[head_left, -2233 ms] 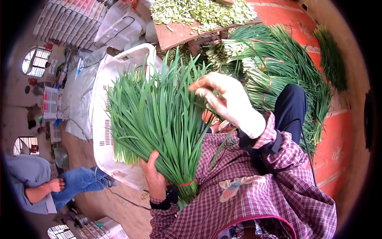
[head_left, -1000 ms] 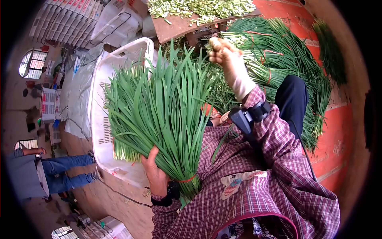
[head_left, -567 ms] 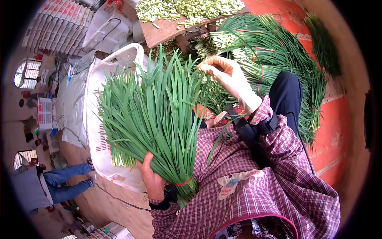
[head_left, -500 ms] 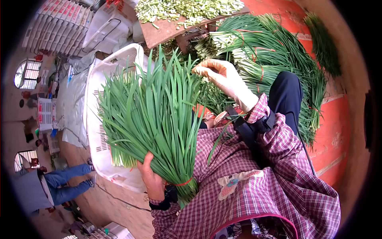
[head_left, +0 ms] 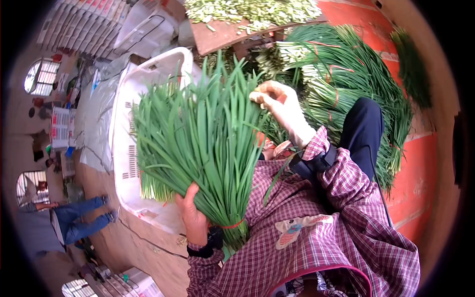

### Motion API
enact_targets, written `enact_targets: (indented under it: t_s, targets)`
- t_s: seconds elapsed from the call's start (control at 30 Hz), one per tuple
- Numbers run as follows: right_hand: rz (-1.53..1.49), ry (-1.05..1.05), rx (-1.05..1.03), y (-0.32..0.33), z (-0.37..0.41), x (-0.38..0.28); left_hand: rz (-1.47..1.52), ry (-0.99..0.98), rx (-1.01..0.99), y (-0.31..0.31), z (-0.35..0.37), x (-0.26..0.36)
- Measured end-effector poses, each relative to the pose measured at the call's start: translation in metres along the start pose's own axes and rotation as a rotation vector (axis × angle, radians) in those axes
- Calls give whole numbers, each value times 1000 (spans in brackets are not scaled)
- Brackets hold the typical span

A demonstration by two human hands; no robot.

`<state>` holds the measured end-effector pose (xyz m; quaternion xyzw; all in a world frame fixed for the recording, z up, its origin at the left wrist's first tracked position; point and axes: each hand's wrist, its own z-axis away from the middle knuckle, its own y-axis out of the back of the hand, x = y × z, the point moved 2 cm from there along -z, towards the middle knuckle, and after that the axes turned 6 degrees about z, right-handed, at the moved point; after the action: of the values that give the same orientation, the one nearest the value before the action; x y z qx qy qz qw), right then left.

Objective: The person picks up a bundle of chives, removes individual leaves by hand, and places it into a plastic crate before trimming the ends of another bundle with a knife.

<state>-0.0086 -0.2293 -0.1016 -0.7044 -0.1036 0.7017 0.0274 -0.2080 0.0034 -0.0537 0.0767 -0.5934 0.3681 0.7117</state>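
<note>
My left hand (head_left: 192,218) is wrapped round the lower part of a thick bunch of garlic chives (head_left: 203,143), its long green leaves fanned out upward. A red band (head_left: 232,225) ties the bunch near its base, which rests against my checked clothing. My right hand (head_left: 284,106), in a pale glove, is closed in a pinch by the leaf tips on the bunch's right side; whatever is between the fingertips is too small to make out. Behind the bunch stands a white plastic crate (head_left: 123,163) with more chives (head_left: 154,188) in it, partly hidden.
Banded chive bunches (head_left: 341,74) are piled on the right beside my knee (head_left: 363,133). Cut pale-green pieces (head_left: 252,12) lie on a wooden board (head_left: 208,39) at the top. A person in jeans (head_left: 81,218) is at lower left, and stacked white crates (head_left: 81,24) stand at upper left.
The view has shifted, so most things appear a little farther right and lower. My left hand keeps its hold on the bunch; the right hand stays pinched by the leaf tips.
</note>
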Motion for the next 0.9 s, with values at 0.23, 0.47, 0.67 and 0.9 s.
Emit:
enact_targets:
  t_s: [0.23, 0.47, 0.67, 0.9]
  targets:
    - [-416, -143, 285, 28, -37, 24, -39, -37, -87, 13, -14, -11]
    - [32, 202, 7, 67, -45, -52, -104, -90, -137, -8, -1, -1]
    - [485, 474, -274, -51, 12, -127, -198, -97, -168, -19, 9, 4]
    - [560, 302, -545, -99, -2, -97, -239, -111, -182, -27, 20, 1]
